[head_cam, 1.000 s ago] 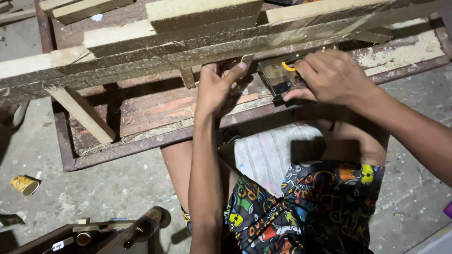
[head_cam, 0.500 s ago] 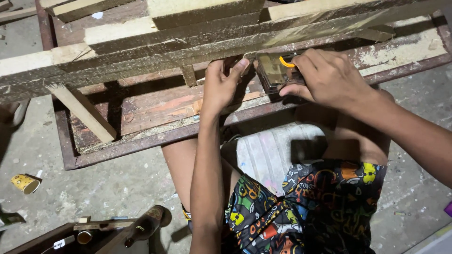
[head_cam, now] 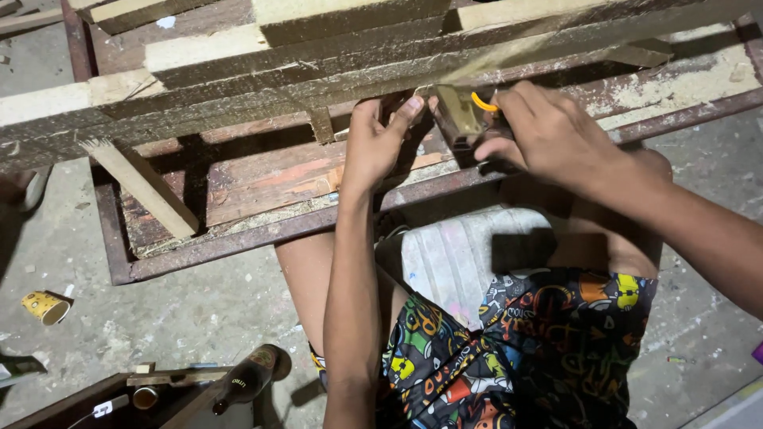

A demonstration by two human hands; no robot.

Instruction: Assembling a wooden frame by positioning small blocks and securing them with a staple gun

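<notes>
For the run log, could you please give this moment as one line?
left hand: fingertips on wooden frame | right hand: grips small brass-coloured block with yellow ring against frame | floor: paper cup, bottle

Pale yellow-brown wooden beams (head_cam: 318, 75) cross the top of the frame, dusted with sawdust. The metal frame (head_cam: 262, 230) beneath is rusty reddish-brown. The small block (head_cam: 459, 111) at upper centre is dull brass with an orange loop. The shorts (head_cam: 509, 349) at bottom centre are black with a multicoloured cartoon print. The floor (head_cam: 159, 318) is speckled grey; the paper cup (head_cam: 46, 307) at lower left is yellow.
</notes>
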